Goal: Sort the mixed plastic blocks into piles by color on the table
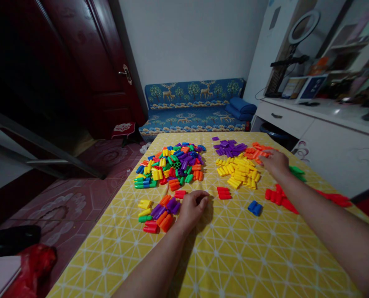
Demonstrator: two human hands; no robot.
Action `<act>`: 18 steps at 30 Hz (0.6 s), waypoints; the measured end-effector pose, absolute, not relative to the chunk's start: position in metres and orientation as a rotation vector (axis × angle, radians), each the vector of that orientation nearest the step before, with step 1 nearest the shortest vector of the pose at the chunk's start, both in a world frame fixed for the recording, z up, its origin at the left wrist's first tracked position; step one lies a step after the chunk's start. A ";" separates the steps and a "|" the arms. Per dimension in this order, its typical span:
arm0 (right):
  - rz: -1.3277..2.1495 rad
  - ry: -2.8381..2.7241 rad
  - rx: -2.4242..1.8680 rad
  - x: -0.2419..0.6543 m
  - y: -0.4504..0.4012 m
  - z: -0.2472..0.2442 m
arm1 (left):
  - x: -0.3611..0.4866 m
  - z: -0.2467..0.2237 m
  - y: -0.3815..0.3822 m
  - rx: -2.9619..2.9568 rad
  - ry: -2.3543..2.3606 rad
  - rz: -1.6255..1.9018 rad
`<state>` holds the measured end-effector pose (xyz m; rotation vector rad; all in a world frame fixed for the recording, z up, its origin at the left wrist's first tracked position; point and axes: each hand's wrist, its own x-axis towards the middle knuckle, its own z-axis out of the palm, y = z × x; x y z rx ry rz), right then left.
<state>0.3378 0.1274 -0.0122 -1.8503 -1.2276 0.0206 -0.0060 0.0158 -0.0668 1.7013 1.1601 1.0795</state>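
Note:
My left hand (193,207) rests on the table with its fingers curled toward the thumb; whether anything is inside is hidden. Beside it lie a red plastic tube piece (180,194) and a small group with purple pieces (172,205) and orange pieces (165,221). Farther off, my right hand (275,162) reaches down to the orange pile (255,150), fingers closed at an orange tube piece (260,159). Next to that pile are a yellow pile (242,170) and a purple pile (229,148). Green pieces (297,173) lie partly behind my right forearm.
A mixed-colour heap (174,163) sits on the yellow tablecloth (221,256) at the left. Red pieces (277,195) lie under my right arm; a red piece (223,193) and a blue piece (254,208) lie separately. A sofa (190,111) stands behind, a white cabinet (336,140) right.

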 end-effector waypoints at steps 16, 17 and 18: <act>0.280 -1.963 -1.332 0.180 0.099 -0.031 | -0.005 -0.062 0.015 1.715 1.220 1.073; 0.302 -1.999 -1.323 0.166 0.096 -0.034 | -0.005 -0.062 0.015 1.722 1.212 1.075; 0.305 -2.028 -1.334 0.153 0.094 -0.036 | -0.005 -0.061 0.015 1.729 1.206 1.075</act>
